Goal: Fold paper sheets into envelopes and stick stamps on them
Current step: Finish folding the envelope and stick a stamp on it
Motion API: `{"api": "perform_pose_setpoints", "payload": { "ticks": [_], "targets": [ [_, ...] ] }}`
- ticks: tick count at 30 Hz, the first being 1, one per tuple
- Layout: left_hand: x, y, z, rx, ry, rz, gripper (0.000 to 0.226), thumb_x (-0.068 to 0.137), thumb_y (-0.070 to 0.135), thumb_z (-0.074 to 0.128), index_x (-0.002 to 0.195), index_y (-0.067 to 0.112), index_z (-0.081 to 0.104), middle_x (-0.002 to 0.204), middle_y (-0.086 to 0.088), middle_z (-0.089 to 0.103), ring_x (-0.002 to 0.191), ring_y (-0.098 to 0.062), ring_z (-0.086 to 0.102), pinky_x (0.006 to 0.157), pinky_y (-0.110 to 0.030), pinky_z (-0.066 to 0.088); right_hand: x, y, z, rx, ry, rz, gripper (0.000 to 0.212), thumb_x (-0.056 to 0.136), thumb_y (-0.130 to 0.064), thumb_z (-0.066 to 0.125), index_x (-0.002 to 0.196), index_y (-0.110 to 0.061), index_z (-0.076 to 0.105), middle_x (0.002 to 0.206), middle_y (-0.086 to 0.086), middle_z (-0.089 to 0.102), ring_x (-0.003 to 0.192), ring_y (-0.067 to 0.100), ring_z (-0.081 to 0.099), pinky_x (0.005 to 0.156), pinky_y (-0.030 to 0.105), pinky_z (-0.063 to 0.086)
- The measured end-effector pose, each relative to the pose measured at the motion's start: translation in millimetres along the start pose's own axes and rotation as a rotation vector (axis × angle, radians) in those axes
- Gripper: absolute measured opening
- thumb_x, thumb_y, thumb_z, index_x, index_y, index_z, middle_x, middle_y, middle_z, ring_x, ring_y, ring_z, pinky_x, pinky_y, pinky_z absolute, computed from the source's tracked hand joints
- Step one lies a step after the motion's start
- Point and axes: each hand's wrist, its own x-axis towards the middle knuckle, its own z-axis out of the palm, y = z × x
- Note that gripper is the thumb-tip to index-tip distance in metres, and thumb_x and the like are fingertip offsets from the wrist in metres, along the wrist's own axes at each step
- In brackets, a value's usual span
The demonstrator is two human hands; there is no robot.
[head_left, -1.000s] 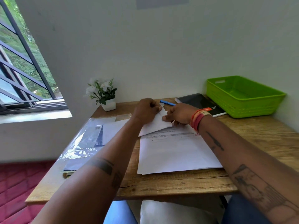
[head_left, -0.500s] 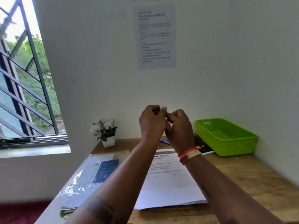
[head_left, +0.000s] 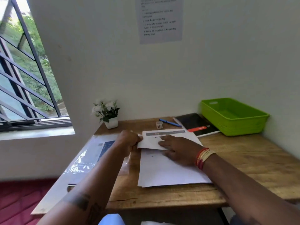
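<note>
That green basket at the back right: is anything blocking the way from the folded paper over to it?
Nothing visible blocks it. The folded paper only has to pass over the flat black notebook lying before the green basket.

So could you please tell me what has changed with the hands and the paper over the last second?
Both hands came back down from mid-air to the desk. The left hand now pinches the folded paper's left edge, while the right hand lies flat on it. The sheet stack, pen, notebook and green tray stayed put.
</note>
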Motion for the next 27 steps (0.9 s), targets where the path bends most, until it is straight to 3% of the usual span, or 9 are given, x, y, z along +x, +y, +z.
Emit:
{"api": "perform_pose_setpoints", "payload": {
  "ticks": [2, 5, 9, 12, 14, 16, 19, 23, 27],
  "targets": [
    [5.7, -10.5, 5.7, 0.275, 0.056, 0.057, 0.035, 0.090, 0.021, 0.075, 0.114, -0.001, 0.064, 0.087, -0.012, 0.068, 0.067, -0.021, 0.063, 0.053, -0.030, 0.049, -1.8, 0.3, 5.1, 0.057, -0.040, -0.004, 0.070, 0.092, -0.068, 0.040, 0.153, -0.032, 0.037, 0.162, -0.012, 0.028, 0.148, 0.011, 0.026, 0.122, 0.031, 0.017],
    [5.3, -11.6, 11.6, 0.617, 0.179, 0.325, 0.031, 0.096, 0.027, 0.066, 0.118, 0.006, 0.064, 0.107, -0.013, 0.068, 0.095, -0.026, 0.065, 0.079, -0.033, 0.053, -1.9, -1.1, 7.8, 0.135, 0.002, -0.006, 0.062, 0.098, -0.061, 0.042, 0.150, -0.028, 0.043, 0.158, -0.009, 0.037, 0.145, 0.013, 0.034, 0.119, 0.026, 0.020],
    [-5.9, -17.3, 18.1, 0.901, 0.302, 0.563, 0.027, 0.091, 0.011, 0.064, 0.118, 0.012, 0.059, 0.115, -0.011, 0.065, 0.106, -0.030, 0.059, 0.077, -0.030, 0.039, -1.6, -1.9, 8.8, 0.109, 0.027, -0.008, 0.047, 0.103, -0.044, 0.045, 0.146, -0.025, 0.050, 0.154, -0.005, 0.045, 0.142, 0.017, 0.040, 0.120, 0.030, 0.025],
    [-15.0, -28.6, 26.0, 1.103, 0.361, 0.758, 0.025, 0.092, 0.012, 0.060, 0.117, 0.014, 0.062, 0.115, -0.013, 0.064, 0.104, -0.032, 0.059, 0.083, -0.036, 0.044, -0.8, 0.0, 9.6, 0.109, 0.022, 0.007, 0.044, 0.104, -0.038, 0.046, 0.145, -0.025, 0.051, 0.153, -0.005, 0.046, 0.141, 0.017, 0.041, 0.119, 0.033, 0.027],
    [-19.4, -34.8, 34.7, 1.045, 0.301, 0.820, 0.029, 0.095, 0.018, 0.058, 0.124, 0.017, 0.063, 0.126, -0.012, 0.061, 0.111, -0.033, 0.058, 0.086, -0.036, 0.044, -0.5, 0.5, 9.7, 0.144, 0.019, 0.025, 0.041, 0.105, -0.035, 0.045, 0.145, -0.026, 0.052, 0.151, -0.006, 0.048, 0.140, 0.017, 0.043, 0.119, 0.035, 0.029],
    [-22.2, -37.4, 47.1, 0.873, 0.100, 0.765, 0.041, 0.102, 0.023, 0.053, 0.143, 0.019, 0.052, 0.146, -0.009, 0.051, 0.132, -0.030, 0.049, 0.101, -0.034, 0.039, -1.3, 1.1, 8.2, 0.183, 0.025, 0.031, 0.040, 0.105, -0.033, 0.044, 0.144, -0.028, 0.053, 0.149, -0.004, 0.051, 0.138, 0.018, 0.046, 0.118, 0.037, 0.031],
    [-18.0, -37.0, 58.4, 0.982, -0.119, 0.704, 0.051, 0.105, 0.019, 0.038, 0.156, 0.014, 0.033, 0.161, -0.011, 0.033, 0.148, -0.026, 0.029, 0.118, -0.030, 0.021, -2.3, 3.4, 5.9, 0.226, 0.025, 0.063, 0.043, 0.106, -0.031, 0.041, 0.149, -0.026, 0.047, 0.153, -0.001, 0.047, 0.140, 0.018, 0.043, 0.119, 0.038, 0.029],
    [-15.5, -33.8, 57.2, 1.075, -0.211, 0.625, 0.064, 0.099, 0.015, 0.037, 0.160, 0.022, 0.020, 0.168, -0.006, 0.015, 0.154, -0.028, 0.010, 0.124, -0.040, 0.013, -1.2, -1.5, 7.9, 0.094, -0.136, 0.133, 0.066, 0.104, -0.056, 0.024, 0.159, -0.021, 0.018, 0.167, 0.002, 0.016, 0.153, 0.017, 0.013, 0.124, 0.039, 0.007],
    [-20.4, -30.3, 57.6, 1.097, -0.234, 0.602, 0.067, 0.099, 0.015, 0.037, 0.161, 0.028, 0.015, 0.169, -0.003, 0.007, 0.155, -0.025, 0.005, 0.123, -0.040, 0.010, -7.3, 11.9, 5.9, -0.032, -0.139, 0.307, 0.078, 0.099, -0.066, 0.016, 0.160, -0.018, 0.007, 0.168, 0.002, 0.004, 0.154, 0.018, 0.004, 0.124, 0.040, 0.005]
  ]
}}
